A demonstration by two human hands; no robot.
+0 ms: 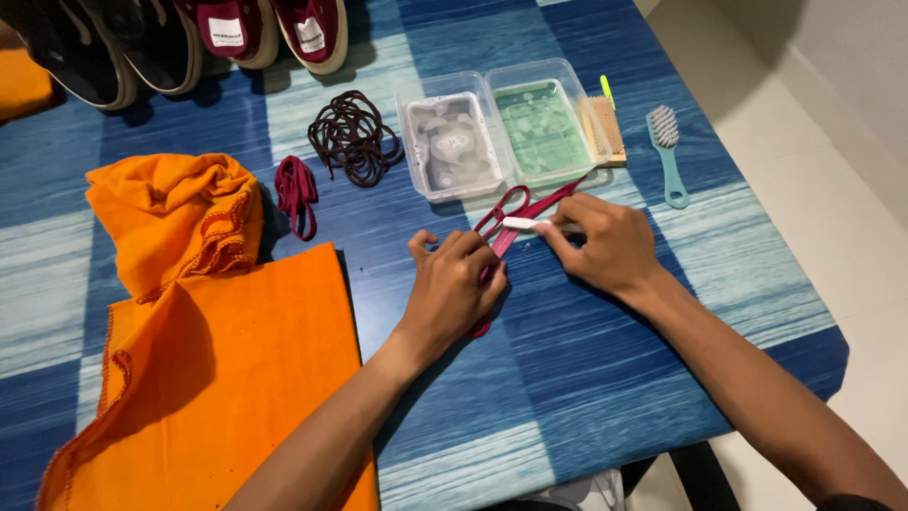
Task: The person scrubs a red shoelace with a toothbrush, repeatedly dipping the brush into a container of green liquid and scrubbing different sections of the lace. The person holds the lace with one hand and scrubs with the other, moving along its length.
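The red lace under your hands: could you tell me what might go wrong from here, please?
1. The brush in the right hand works close to two open tubs of liquid; a knock could spill them.
2. The left hand pins only one stretch of the lace, so it may slip.

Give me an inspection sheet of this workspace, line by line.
Surface: table with a blue patterned cover.
Job's things: maroon lace stretched flat; white brush laid on it.
Clutter: orange cloths, dark lace bundle, maroon lace bundle, two water tubs, wood brush, teal brush, shoes.
Grippers: left hand pins the lace; right hand holds the white brush.
Cables: nothing seen.
Surroundings: pale tiled floor.
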